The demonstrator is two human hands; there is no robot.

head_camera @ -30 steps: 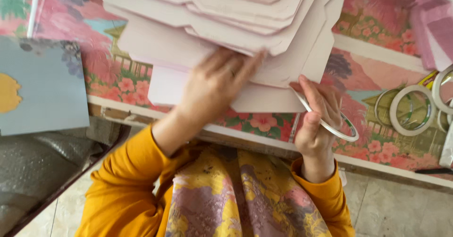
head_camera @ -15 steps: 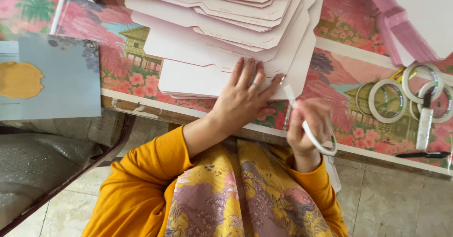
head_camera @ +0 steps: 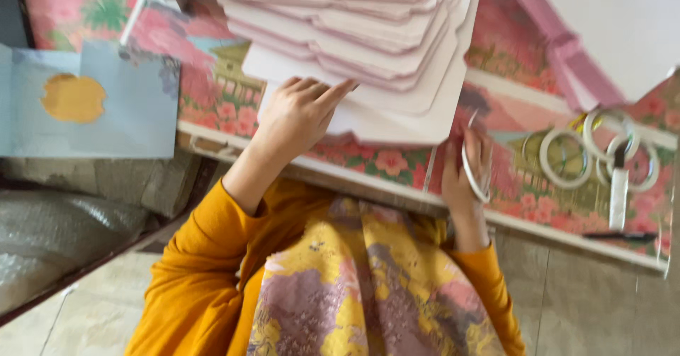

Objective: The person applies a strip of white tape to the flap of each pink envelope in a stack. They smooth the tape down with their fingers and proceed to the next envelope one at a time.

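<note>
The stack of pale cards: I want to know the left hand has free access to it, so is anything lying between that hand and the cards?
Nothing visible is in the way. The left hand already rests on the near edge of the stack of pale cards. The right hand holds a tape ring beside the stack.

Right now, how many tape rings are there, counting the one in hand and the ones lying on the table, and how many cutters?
Tape ring in the right hand: 1
Tape rings lying on the flowered tabletop: 3, overlapping, so more could be hidden
White cutter-like tool on those rings: 1
Total: 5
</note>
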